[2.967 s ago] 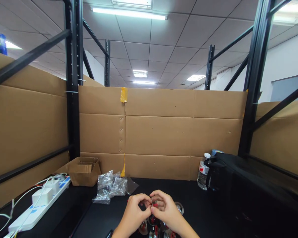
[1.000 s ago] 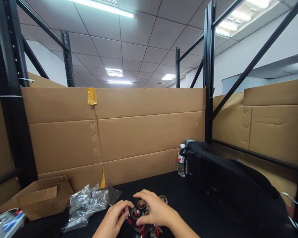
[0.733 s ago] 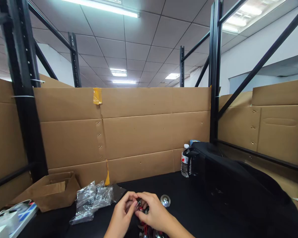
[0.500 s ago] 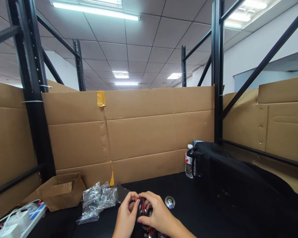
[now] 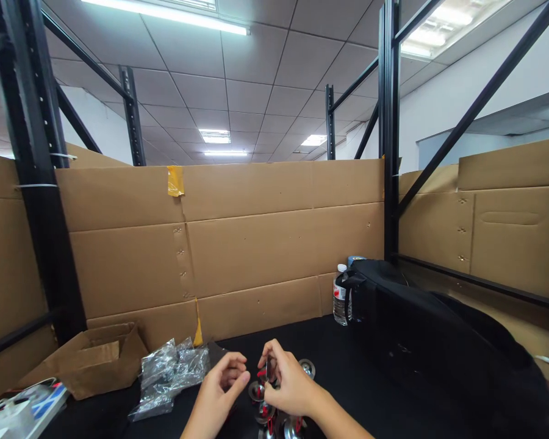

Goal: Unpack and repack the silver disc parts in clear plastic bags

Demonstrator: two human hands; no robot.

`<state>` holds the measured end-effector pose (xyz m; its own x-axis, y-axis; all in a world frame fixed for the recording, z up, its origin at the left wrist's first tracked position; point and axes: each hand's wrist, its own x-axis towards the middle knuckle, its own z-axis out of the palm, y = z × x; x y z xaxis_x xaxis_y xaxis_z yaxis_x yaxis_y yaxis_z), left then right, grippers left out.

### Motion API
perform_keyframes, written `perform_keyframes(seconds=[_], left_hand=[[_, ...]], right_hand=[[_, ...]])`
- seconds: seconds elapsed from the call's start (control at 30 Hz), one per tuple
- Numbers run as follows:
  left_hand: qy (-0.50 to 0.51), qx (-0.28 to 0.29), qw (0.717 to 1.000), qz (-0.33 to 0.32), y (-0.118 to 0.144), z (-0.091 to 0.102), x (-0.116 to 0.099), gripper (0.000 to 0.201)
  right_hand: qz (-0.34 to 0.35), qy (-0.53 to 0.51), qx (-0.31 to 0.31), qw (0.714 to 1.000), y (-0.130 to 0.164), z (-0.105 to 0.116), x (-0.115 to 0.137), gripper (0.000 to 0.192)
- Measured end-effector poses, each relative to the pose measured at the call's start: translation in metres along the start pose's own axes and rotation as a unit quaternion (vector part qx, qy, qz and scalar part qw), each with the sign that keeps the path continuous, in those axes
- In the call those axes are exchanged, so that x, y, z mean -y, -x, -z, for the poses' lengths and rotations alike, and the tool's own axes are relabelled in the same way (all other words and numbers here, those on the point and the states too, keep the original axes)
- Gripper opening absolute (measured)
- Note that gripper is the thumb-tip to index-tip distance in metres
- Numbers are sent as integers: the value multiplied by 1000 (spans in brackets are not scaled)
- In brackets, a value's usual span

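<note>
My right hand [image 5: 289, 379] pinches a shiny round metal piece with red on it [image 5: 267, 369], partly hidden by the fingers. To its left, my left hand [image 5: 224, 383] is apart from the piece, fingers loosely curled with a gap to the thumb and nothing seen in it. Below and between the hands, several similar shiny metal pieces with red parts [image 5: 264, 412] lie close together on the black table surface [image 5: 343, 390]. One more silver disc [image 5: 308, 367] rests just beyond my right hand, partly covered by it.
Crumpled clear plastic bags [image 5: 171, 372] and an open cardboard box [image 5: 103, 360] lie to the left, near a white power strip [image 5: 46, 408]. A water bottle [image 5: 340, 296] and a large black bag [image 5: 439, 347] stand right. Cardboard walls [image 5: 256, 256] and black rack posts [image 5: 391, 134] enclose the table.
My left hand has let go of the metal piece and moved away to the left. My right hand keeps hold of it. The camera view has shifted slightly right.
</note>
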<state>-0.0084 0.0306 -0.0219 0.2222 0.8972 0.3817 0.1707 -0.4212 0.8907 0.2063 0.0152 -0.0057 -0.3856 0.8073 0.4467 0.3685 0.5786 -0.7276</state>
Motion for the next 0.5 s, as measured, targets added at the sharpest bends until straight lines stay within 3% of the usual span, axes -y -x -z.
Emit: perform_keyframes(seconds=[0.13,0.3,0.5], left_hand=[[-46,95,994,5,6,-11,-7,29],[-148,87,985,-20,7,-9,-7,22],[-302,63,951,-19,4,22,0,21]], right_hand=[[12,-11,19,1000,2,-3,4,44],[15,21,-26,999,4,-1,12,31],[-1,72,-53,996,0,20,10,59]])
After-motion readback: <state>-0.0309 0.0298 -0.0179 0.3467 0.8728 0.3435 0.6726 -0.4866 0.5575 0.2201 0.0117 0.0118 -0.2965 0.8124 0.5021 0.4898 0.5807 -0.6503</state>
